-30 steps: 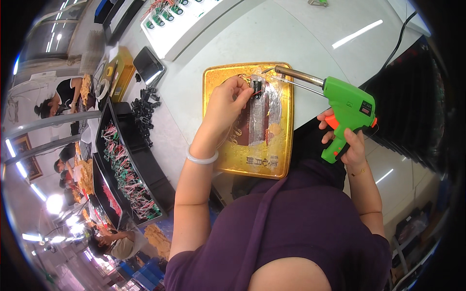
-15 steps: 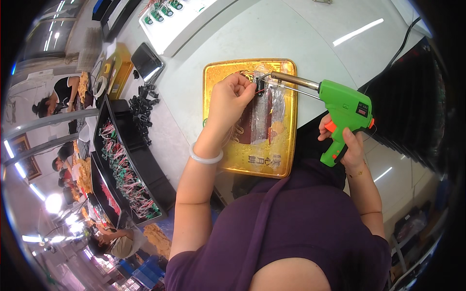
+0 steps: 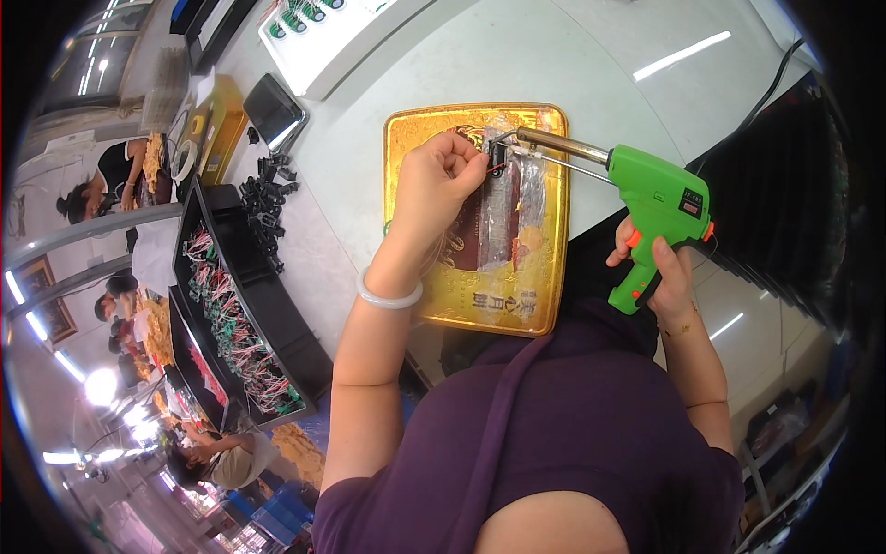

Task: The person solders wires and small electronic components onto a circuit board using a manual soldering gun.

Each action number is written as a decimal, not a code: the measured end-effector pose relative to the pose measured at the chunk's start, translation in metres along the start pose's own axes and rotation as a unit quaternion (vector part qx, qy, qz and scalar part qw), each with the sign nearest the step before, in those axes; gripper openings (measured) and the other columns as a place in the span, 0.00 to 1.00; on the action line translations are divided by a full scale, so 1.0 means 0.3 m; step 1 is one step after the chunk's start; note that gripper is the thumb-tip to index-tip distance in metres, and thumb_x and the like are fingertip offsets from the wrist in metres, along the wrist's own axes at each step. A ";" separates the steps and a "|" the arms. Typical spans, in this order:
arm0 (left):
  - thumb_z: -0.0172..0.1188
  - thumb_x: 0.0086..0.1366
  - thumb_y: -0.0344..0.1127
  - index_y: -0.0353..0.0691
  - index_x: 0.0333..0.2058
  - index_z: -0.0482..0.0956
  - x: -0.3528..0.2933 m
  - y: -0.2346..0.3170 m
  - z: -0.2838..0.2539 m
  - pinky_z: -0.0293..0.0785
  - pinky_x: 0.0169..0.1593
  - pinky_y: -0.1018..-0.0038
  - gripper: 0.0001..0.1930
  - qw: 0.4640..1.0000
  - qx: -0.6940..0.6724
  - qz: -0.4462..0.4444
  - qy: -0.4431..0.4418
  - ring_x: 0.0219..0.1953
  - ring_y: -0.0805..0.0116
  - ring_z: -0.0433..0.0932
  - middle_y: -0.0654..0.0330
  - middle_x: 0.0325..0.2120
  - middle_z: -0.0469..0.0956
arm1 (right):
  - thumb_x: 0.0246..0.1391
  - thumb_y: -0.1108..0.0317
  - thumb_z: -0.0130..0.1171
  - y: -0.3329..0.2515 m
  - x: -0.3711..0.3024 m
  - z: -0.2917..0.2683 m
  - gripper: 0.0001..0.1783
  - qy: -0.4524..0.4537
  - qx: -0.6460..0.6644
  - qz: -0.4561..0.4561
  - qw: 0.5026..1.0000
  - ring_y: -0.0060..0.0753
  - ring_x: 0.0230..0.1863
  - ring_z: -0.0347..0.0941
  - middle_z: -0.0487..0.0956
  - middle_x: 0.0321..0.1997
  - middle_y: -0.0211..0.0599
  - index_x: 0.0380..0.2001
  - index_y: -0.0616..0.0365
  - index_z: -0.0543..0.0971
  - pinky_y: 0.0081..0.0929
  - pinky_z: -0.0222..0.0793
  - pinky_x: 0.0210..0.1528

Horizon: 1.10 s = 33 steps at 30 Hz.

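My left hand point(image 3: 441, 185) is closed in a pinch on a thin red wire point(image 3: 496, 168) over a gold tin lid. The wire reaches a small black part point(image 3: 499, 157) fixed near the lid's far edge; my fingers hide most of the wire. In my right hand point(image 3: 666, 277) is a green soldering gun point(image 3: 660, 196), gripped by its handle with a finger at the orange trigger. Its metal tip points left and meets the black part or stops just above it; I cannot tell which. Clear tape strips cross the gold tin lid point(image 3: 434, 309).
Left of the lid lie a pile of black plastic parts point(image 3: 265, 208), a dark bin of wired green boards point(image 3: 318, 369) and a black tray-like box point(image 3: 275, 113). A white fixture point(image 3: 337, 60) holding green parts stands at the back. A black cable point(image 3: 773, 97) runs at right. Other people sit far left.
The lid and nearby things sit slightly differently in the picture. Both hands keep their grips, and the soldering gun's tip stays by the black part.
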<state>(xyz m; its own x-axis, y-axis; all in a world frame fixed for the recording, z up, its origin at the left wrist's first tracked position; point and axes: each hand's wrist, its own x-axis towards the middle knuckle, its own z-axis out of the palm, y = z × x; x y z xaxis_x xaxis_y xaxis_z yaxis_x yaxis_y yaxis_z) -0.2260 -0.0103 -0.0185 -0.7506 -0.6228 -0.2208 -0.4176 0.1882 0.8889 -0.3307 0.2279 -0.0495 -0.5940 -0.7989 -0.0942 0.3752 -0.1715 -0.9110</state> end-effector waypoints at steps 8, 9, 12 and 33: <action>0.56 0.53 0.26 0.36 0.21 0.71 0.002 -0.003 0.000 0.50 0.18 0.86 0.05 1.000 -0.001 0.000 0.003 0.14 0.87 0.56 0.72 0.10 0.64 | 0.54 0.53 0.44 0.006 0.002 0.000 0.23 -0.005 0.018 0.004 1.000 0.25 0.30 0.65 0.67 0.30 0.40 0.35 0.67 0.67 0.24 0.71 0.30; 0.57 0.53 0.26 0.36 0.21 0.71 0.001 -0.003 0.000 0.50 0.18 0.86 0.05 1.000 0.003 0.003 0.005 0.14 0.86 0.57 0.72 0.10 0.64 | 0.54 0.53 0.44 0.004 0.002 0.001 0.23 -0.004 0.017 0.003 1.000 0.25 0.30 0.65 0.67 0.30 0.40 0.36 0.67 0.67 0.24 0.71 0.30; 0.57 0.52 0.26 0.35 0.21 0.71 0.003 -0.003 0.001 0.50 0.18 0.86 0.05 1.000 -0.001 0.001 0.005 0.14 0.86 0.57 0.72 0.10 0.64 | 0.54 0.53 0.44 0.009 0.004 0.001 0.23 0.007 0.021 0.010 1.000 0.25 0.30 0.65 0.67 0.30 0.40 0.37 0.67 0.67 0.24 0.71 0.30; 0.57 0.52 0.26 0.36 0.21 0.71 0.005 -0.014 0.000 0.51 0.19 0.85 0.04 1.000 -0.019 -0.014 0.003 0.14 0.86 0.57 0.72 0.11 0.65 | 0.55 0.52 0.42 0.031 -0.005 -0.011 0.24 -0.015 0.040 0.001 0.999 0.24 0.30 0.64 0.66 0.31 0.39 0.40 0.66 0.65 0.22 0.71 0.29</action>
<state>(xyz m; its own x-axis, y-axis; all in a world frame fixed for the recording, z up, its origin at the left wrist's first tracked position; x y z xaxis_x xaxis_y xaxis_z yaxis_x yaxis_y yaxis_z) -0.2254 -0.0119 -0.0225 -0.7357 -0.6324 -0.2426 -0.4177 0.1416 0.8975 -0.3286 0.2295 -0.0593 -0.5726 -0.8156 -0.0832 0.4321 -0.2140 -0.8761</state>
